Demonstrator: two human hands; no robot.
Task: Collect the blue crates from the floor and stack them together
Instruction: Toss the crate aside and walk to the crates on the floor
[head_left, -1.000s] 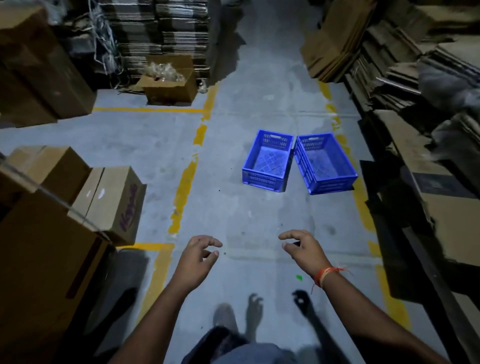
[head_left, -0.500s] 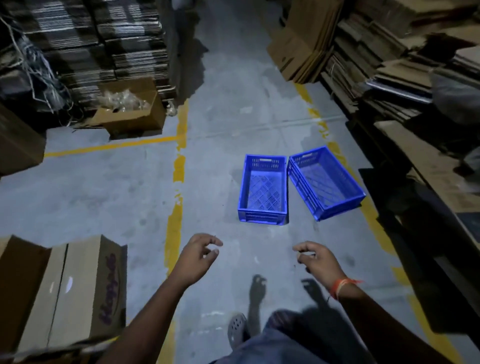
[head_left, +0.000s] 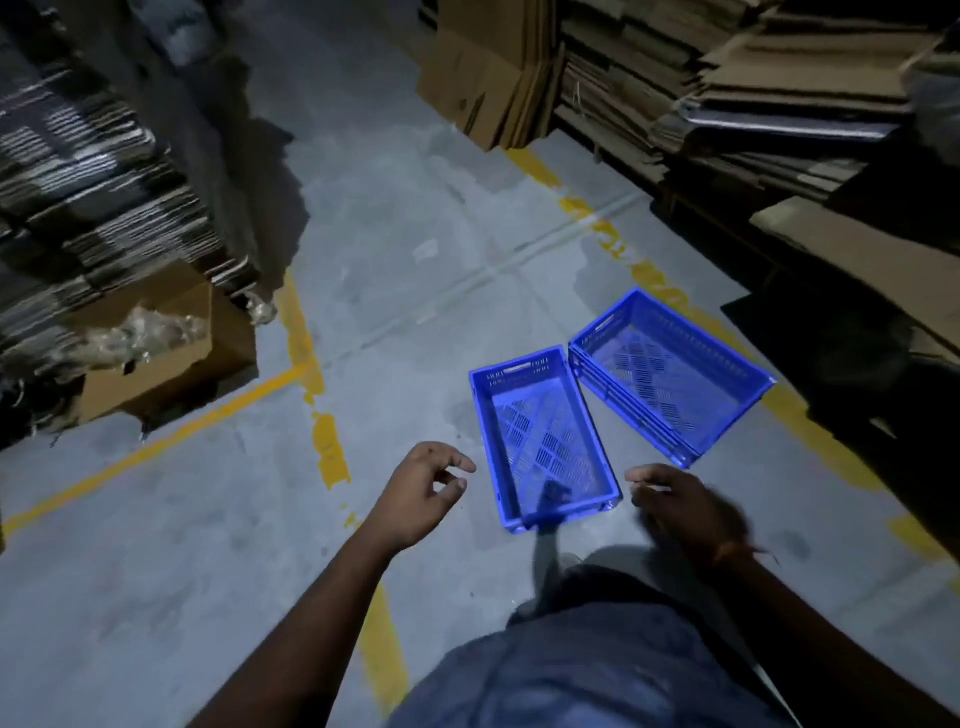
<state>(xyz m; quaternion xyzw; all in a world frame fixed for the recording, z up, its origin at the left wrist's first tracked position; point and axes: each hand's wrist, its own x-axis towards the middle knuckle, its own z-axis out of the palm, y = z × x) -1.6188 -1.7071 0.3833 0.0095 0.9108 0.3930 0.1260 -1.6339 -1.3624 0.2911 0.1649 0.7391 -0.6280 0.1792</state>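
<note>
Near crate: blue perforated plastic crate (head_left: 543, 441) on the grey concrete floor (head_left: 208, 519), long axis running away from the person.
Second crate: angled blue perforated plastic crate (head_left: 670, 376), just right (corners nearly touching).
Hands: left hand (head_left: 418, 493) and right hand (head_left: 680, 501) flank its near end, about equally close.
Fingers: loosely curled, empty.

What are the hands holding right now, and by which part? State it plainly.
Nothing. The left hand and right hand hang open above the floor, either side of the nearer blue perforated plastic crate, touching neither crate.

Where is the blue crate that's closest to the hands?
In the head view, the near blue crate sits on the grey floor just ahead, between the left hand and right hand, beside the second blue crate.
</note>
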